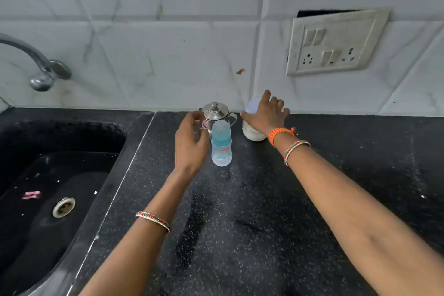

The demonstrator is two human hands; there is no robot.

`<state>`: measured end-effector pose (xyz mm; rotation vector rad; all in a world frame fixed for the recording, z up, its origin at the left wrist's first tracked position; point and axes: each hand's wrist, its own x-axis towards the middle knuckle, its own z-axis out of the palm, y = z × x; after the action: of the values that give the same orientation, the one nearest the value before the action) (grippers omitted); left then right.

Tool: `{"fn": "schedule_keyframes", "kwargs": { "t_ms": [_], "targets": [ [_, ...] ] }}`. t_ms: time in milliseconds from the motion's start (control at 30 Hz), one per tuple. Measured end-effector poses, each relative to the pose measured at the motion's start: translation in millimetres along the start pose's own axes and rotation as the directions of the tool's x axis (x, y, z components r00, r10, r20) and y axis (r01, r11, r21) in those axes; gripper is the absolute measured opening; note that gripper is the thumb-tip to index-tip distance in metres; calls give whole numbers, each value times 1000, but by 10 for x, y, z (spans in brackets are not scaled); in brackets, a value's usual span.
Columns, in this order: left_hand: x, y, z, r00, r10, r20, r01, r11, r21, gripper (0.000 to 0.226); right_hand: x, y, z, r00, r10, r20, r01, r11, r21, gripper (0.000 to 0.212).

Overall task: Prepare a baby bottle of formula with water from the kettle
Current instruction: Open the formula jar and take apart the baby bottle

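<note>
While we are standing at the black speckled counter point(252, 211), we are listing largest first. Sink point(55, 187): lying at nine o'clock, tap point(40, 65) curving above it. Switch plate point(336, 43): hanging on the tiled wall at two o'clock. White jar point(252, 133): standing at one o'clock; our right hand point(266, 115) is lying over its top, grasping it. Steel kettle point(216, 114): sitting at twelve o'clock against the wall. Baby bottle point(221, 144): standing upright, capped, just before the kettle; our left hand point(191, 142) is hovering beside both, fingers loosely curled, holding nothing.
</note>
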<state>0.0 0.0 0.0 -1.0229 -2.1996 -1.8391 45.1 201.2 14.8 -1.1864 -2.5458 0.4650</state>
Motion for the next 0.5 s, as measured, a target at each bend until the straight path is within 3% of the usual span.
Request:
{"fn": "schedule_keyframes", "kwargs": {
  "t_ms": [133, 367, 500],
  "targets": [
    [45, 32, 77, 999, -35, -4, 34, 999, -28, 29, 125, -9, 10, 1000, 4, 16, -4, 1000, 9, 77],
    [-64, 110, 129, 999, -11, -44, 8, 998, -60, 27, -137, 24, -263, 998, -48, -46, 51, 996, 67, 79],
    [-313, 217, 121, 997, 31, 65, -30, 1000, -5, 32, -570, 8, -553, 992, -106, -66, 107, 994, 16, 74]
  ]
}}
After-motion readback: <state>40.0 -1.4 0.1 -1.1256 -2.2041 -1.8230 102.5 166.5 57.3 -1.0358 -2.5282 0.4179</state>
